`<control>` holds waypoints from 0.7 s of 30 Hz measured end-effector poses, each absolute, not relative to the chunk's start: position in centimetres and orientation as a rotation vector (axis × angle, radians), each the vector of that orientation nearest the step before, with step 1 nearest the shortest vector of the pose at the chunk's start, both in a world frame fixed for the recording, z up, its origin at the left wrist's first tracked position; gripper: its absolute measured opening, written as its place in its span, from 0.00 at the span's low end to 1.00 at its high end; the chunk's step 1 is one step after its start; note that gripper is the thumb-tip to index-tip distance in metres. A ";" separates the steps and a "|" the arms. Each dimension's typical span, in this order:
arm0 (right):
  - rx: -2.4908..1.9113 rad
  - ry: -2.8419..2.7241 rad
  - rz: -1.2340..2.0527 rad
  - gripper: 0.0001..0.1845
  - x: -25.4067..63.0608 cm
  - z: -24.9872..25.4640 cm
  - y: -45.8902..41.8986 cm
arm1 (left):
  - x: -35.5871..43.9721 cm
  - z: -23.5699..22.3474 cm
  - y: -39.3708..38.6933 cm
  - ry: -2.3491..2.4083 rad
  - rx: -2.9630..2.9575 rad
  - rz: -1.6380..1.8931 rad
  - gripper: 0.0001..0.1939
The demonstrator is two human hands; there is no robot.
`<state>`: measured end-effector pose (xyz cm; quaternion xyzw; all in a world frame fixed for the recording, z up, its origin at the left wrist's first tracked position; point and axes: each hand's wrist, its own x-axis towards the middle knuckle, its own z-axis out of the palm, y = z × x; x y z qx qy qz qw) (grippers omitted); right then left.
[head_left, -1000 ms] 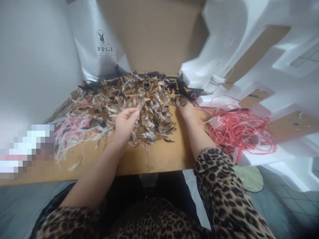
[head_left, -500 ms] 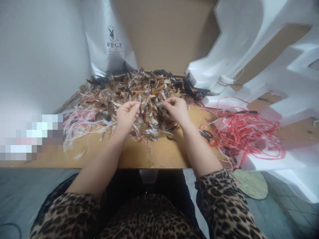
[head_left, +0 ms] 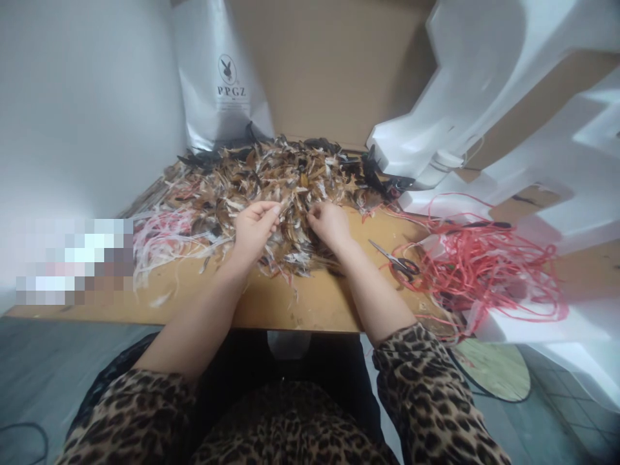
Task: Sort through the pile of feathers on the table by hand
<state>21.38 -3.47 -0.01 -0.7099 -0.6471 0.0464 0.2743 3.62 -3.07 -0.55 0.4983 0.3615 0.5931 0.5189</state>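
A wide heap of brown, black and white feathers (head_left: 271, 171) covers the middle and back of the wooden table. Over its front part, my left hand (head_left: 256, 227) is closed, thumb pressed to the forefinger in a pinch. What lies in that pinch is too small to make out against the feathers. A short gap to the right, my right hand (head_left: 330, 224) is also closed, its thumb and fingertips together among the feathers. Whatever those fingertips hold blends into the heap behind them. Both palms face inward, and the hands do not touch each other.
Black-handled scissors (head_left: 400, 261) lie right of my right forearm. Beyond them is a tangle of red and pink strips (head_left: 484, 261). White and pink strands (head_left: 162, 236) lie left of the heap. A white printed bag (head_left: 227, 84) stands behind, and white foam pieces (head_left: 411, 135) rise at the right.
My right hand has moved left and slightly down, nearer my left hand, which stays pinched. The view has shifted a little, and the scissors now show fully.
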 end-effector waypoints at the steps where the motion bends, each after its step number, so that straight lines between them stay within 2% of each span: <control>1: -1.879 -1.717 0.134 0.08 21.5 -0.2 -3.6 | 3.6 -0.5 -3.1 0.870 1.197 1.414 0.12; 7: -1.545 -1.360 0.464 0.07 22.6 -0.3 -4.2 | 3.5 -0.6 -3.0 0.867 1.211 1.372 0.13; 14: -1.171 -0.964 1.087 0.16 22.0 1.2 -5.2 | 3.7 -0.8 -3.1 0.849 1.256 1.312 0.12; 21: -1.066 -0.984 1.221 0.19 21.3 0.9 -5.4 | 3.7 -0.8 -3.3 0.817 1.248 1.162 0.14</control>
